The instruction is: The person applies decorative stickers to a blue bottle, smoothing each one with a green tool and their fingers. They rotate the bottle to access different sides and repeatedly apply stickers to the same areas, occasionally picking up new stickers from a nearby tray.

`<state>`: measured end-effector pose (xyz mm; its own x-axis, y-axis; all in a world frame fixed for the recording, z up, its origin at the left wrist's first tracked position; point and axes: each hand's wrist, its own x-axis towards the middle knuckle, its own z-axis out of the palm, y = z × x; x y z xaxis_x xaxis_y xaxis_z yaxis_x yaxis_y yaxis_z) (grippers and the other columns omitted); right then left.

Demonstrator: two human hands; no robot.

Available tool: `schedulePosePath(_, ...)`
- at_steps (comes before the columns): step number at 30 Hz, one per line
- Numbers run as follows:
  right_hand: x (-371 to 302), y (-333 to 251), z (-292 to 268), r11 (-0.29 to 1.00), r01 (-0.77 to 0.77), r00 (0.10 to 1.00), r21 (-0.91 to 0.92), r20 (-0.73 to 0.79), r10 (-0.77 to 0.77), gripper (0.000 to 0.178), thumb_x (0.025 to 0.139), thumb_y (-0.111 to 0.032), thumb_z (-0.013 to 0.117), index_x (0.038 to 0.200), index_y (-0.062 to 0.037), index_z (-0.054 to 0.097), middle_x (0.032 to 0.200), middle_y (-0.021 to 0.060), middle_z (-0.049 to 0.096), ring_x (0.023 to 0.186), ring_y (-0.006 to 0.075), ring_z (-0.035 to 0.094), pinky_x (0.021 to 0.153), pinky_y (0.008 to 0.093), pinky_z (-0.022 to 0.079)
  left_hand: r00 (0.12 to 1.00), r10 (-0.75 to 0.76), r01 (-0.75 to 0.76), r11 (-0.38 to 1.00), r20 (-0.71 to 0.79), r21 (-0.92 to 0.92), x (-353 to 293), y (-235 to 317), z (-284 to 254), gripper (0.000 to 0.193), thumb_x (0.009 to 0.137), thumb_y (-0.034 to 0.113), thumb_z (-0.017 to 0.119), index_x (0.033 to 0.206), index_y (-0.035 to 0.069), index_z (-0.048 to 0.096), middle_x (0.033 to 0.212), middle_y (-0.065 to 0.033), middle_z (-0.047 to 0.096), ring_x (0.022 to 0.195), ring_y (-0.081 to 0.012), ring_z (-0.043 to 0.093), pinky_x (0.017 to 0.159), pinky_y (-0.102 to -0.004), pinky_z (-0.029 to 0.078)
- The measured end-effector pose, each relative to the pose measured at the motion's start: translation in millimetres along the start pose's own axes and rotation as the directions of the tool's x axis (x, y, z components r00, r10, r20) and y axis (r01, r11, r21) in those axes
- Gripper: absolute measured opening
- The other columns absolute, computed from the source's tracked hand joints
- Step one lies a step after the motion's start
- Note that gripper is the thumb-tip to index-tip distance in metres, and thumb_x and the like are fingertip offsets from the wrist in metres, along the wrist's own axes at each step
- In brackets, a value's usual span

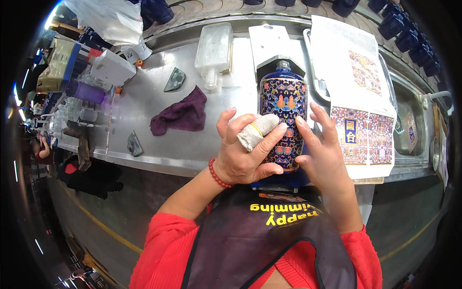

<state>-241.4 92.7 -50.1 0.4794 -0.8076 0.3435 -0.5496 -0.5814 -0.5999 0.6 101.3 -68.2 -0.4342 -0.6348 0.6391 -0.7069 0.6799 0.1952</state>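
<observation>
A dark blue bottle [283, 101] with a colourful floral pattern lies on the metal worktop, its clear neck pointing away from me. My left hand [243, 154] rests at its left side, fingers apart. One of those fingers wears a pale cloth wrap [255, 132] held by a yellow rubber band, and a fingertip touches the patterned face. On the other side my right hand [327, 156] has its fingers spread, with the index fingertip against the pattern. Patterned transfer sheets [363, 132] on white paper lie to the right of the bottle.
A purple cloth [185, 113] and dark glassy pieces [174, 79] lie on the metal worktop [144, 103] at left. Behind them lies a clear square bottle [213, 50]. A metal sink [409, 125] is at far right; several dark blue bottles [406, 36] stand beyond.
</observation>
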Motion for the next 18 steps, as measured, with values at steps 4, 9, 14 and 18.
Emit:
schedulePosePath(4,3,3,-1,0.999,0.026,1.0,-0.02,-0.006,-0.026,0.062,0.088,-0.029,0.075,0.144,-0.0086,0.059,0.154,0.027,0.039,0.135,0.0451,0.046,0.111,0.0504,0.04,1.0,-0.025,0.025,0.999,-0.012,-0.02,-1,-2,1,0.071,0.097,0.068,0.045,0.13,0.01,0.07,0.123,-0.0067,0.068,0.118,-0.028,0.045,0.114,-0.0557,0.022)
schedulePosePath(9,6,5,-1,0.997,0.065,0.998,-0.032,-0.02,-0.066,0.061,0.089,-0.03,0.075,0.143,-0.0082,0.059,0.154,0.0266,0.039,0.135,0.045,0.046,0.111,0.0506,0.04,0.999,-0.038,0.037,0.999,-0.028,-0.033,2,-4,1,0.07,0.098,0.068,0.045,0.13,0.011,0.07,0.124,-0.0066,0.068,0.118,-0.0277,0.046,0.113,-0.0551,0.023)
schedulePosePath(14,4,7,-1,0.999,0.043,0.999,-0.026,-0.02,-0.044,0.064,0.089,-0.031,0.075,0.145,-0.0063,0.057,0.154,0.0267,0.039,0.135,0.0451,0.046,0.111,0.0504,0.039,0.998,0.026,-0.027,0.999,-0.05,-0.021,2,-3,3,0.061,0.099,0.066,0.045,0.13,0.02,0.071,0.126,0.0013,0.068,0.118,-0.0227,0.047,0.112,-0.0529,0.024)
schedulePosePath(18,-1,11,0,1.0,-0.002,0.999,-0.02,-0.041,0.001,0.065,0.089,-0.032,0.075,0.145,-0.0046,0.056,0.153,0.0266,0.041,0.137,0.0449,0.045,0.112,0.0502,0.039,0.996,0.075,-0.076,0.997,-0.053,-0.014,-1,10,2,0.054,0.101,0.064,0.044,0.128,0.026,0.071,0.124,0.0063,0.069,0.117,-0.0178,0.048,0.114,-0.0501,0.023)
